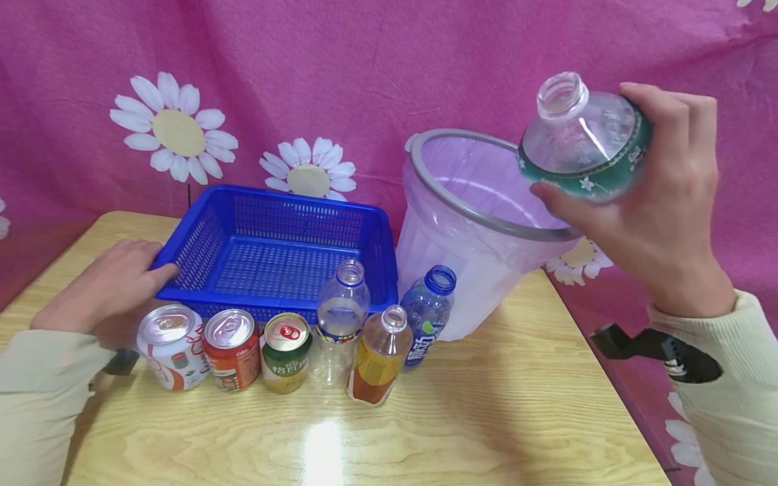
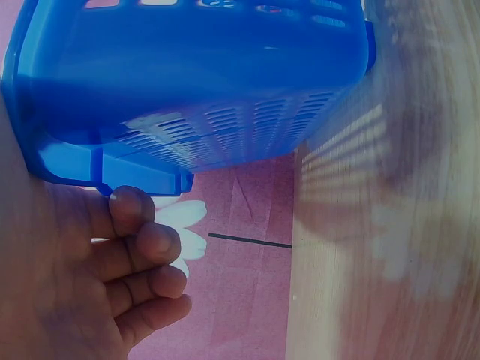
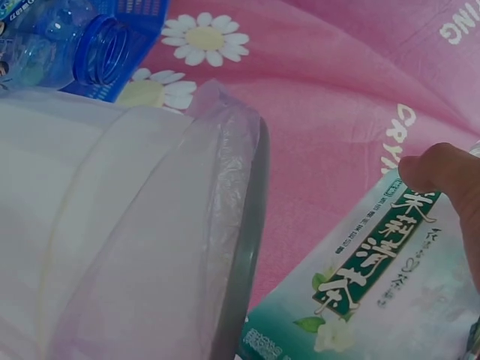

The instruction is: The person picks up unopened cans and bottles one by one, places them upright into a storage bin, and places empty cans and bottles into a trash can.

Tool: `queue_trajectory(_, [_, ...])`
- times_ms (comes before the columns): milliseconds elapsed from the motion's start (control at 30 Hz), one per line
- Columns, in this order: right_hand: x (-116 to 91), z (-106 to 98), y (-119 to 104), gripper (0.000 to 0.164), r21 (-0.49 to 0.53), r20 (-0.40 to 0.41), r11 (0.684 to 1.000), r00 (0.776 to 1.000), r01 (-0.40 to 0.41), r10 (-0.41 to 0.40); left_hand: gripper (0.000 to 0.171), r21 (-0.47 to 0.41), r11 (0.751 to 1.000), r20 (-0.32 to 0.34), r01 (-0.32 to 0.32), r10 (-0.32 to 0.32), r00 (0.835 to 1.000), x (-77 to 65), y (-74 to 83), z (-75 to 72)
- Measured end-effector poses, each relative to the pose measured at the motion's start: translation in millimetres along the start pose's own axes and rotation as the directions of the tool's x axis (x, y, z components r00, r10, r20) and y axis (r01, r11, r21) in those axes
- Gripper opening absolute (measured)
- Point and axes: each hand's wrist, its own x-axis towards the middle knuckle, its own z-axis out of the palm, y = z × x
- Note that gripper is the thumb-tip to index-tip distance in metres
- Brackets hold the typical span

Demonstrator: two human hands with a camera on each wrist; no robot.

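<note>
Right hand (image 1: 675,196) clamped round bottle (image 1: 583,145), bin (image 1: 456,280) to its left. Bottle likely light, squeezable, slick; hold mid-label. Left hand (image 1: 112,280) pinches basket rim (image 1: 184,233).

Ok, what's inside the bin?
A translucent purple liner shows against the far inner wall of the bin. The bottom is hidden by the near wall, and the green-labelled bottle in the right hand covers part of the opening's right side; can't tell what's there.
</note>
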Motion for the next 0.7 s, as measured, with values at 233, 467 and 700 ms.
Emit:
queue_trajectory(233, [1,4,3,0.091,-0.011,0.016,1.000,1.000,0.016,-0.015,0.057,-0.001,1.000,0.006,0.005,-0.005,1.000,-0.1,-1.2,0.3])
queue_trajectory(467, [3,10,7,0.092,-0.003,0.041,0.999,0.998,0.038,-0.037,0.056,0.004,1.000,-0.004,-0.001,0.001,1.000,0.5,-1.8,0.9])
queue_trajectory(700, [3,18,12,0.093,0.009,0.051,0.999,0.998,0.031,-0.031,0.055,0.015,1.000,-0.009,-0.006,0.006,1.000,0.2,-1.2,0.7])
